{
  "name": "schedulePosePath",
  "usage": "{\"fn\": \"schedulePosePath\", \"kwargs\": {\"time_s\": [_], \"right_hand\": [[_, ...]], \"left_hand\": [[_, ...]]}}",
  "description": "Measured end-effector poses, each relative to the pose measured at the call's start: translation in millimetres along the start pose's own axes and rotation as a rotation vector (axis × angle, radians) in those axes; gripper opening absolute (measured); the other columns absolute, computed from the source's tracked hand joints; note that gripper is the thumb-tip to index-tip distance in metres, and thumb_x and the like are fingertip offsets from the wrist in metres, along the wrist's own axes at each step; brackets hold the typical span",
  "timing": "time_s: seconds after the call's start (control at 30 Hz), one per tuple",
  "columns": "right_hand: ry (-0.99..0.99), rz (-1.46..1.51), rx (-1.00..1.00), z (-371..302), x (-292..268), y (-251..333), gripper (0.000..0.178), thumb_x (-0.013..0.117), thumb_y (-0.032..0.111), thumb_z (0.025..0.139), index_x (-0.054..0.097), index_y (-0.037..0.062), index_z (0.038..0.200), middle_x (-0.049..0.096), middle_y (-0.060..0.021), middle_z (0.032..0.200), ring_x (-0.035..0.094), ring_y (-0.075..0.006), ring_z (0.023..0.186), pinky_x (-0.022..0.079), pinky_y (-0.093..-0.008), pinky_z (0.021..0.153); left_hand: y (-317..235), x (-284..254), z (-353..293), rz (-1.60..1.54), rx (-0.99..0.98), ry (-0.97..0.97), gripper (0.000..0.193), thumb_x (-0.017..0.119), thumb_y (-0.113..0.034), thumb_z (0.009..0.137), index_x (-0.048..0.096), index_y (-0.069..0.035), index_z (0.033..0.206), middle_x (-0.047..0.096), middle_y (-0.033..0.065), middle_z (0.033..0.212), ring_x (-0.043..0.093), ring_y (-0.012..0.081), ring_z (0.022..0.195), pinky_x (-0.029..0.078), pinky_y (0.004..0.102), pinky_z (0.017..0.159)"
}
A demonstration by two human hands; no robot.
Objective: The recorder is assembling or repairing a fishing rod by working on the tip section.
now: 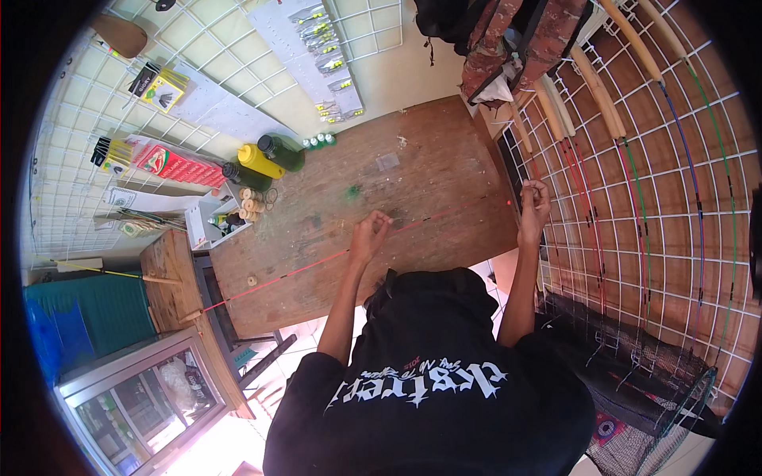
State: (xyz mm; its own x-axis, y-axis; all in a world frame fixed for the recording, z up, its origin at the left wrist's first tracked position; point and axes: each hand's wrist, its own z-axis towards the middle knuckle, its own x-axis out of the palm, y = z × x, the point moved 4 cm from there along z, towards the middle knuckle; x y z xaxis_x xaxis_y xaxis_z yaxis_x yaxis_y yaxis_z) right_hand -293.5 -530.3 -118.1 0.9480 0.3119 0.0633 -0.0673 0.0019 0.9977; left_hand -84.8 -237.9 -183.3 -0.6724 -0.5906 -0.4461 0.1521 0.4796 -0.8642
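A thin red fishing rod [286,277] with dark bands lies slantwise over the wooden table [444,166]. Its wooden handle [191,316] points left, and its thin end fades from sight towards the right. My left hand [371,235] is closed over the rod's middle, fingertips pressed together; whatever they hold is too small to see. Beyond the table's right edge, my right hand [536,209] is raised with thumb and fingers pinched, and I cannot make out anything between them. A small red bead-like spot [509,203] shows just left of that hand.
Bottles, one of them yellow [259,161], stand at the back left by wooden spools [251,205] and a white box [208,232]. Several rods with wooden handles [599,91] hang on the right wire grid. A camouflage bag [508,47] hangs at the back right.
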Motion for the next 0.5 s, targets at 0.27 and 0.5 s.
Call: {"fn": "schedulePosePath", "kwargs": {"time_s": [0.27,0.5], "right_hand": [[-0.023,-0.031,0.101,0,-3,-18,0.007,0.06,0.013,0.09,0.056,0.0075,0.092,0.052,0.0031,0.073,0.047,-0.0044,0.069,0.037,-0.0199,0.065],[0.021,0.004,0.148,1,-3,-45,0.01,0.061,0.015,0.089,0.056,0.007,0.092,0.056,0.0013,0.074,0.049,-0.0048,0.067,0.039,-0.0195,0.056]], "left_hand": [[30,-45,-14,0.002,0.009,-0.06,0.014,0.059,-0.016,0.09,0.057,-0.002,0.091,0.063,0.0057,0.07,0.06,0.0105,0.06,0.05,0.0256,0.053],[49,-77,-24,-0.134,-0.015,-0.222,0.013,0.06,-0.014,0.089,0.056,-0.002,0.088,0.06,0.0026,0.069,0.055,0.0081,0.058,0.044,0.0236,0.051]]}}
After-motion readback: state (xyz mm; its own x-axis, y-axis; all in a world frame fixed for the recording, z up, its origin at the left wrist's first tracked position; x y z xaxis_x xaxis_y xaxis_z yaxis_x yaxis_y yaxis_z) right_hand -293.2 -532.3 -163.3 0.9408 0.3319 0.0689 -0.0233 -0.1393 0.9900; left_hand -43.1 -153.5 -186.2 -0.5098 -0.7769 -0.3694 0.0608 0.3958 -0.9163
